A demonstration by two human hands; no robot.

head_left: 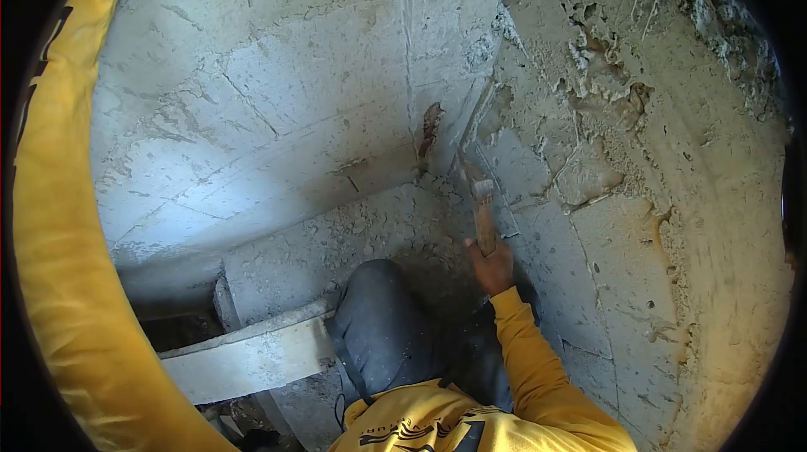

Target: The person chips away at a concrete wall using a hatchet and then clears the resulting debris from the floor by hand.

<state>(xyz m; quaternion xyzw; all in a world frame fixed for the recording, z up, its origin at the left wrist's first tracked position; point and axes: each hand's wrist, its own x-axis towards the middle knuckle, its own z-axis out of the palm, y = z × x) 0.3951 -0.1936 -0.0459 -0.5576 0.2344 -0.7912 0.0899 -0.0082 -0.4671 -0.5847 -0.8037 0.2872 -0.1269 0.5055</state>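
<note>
A scuffed pale-grey concrete wall (277, 74) meets a cracked, pitted grey-brown wall (639, 259) above a rough, dusty grey floor (286, 254).

Right hand (493, 269) in curled grip

From my end I can't see the left hand: its yellow sleeve (59, 200) runs out of view at the top, and the round border trims the dark print along it. The fingers of the right hand (493, 268) are mostly hidden around the tool (485, 229), whose head is too blurred for me to name (the handle I can follow well enough). The bottom edge cuts off the shirt (412, 406) and part of its lettering. The recess (178, 328) behind the pale board (252, 364) is too dark to read, and shadow obscures the right leg (477, 355).
</note>
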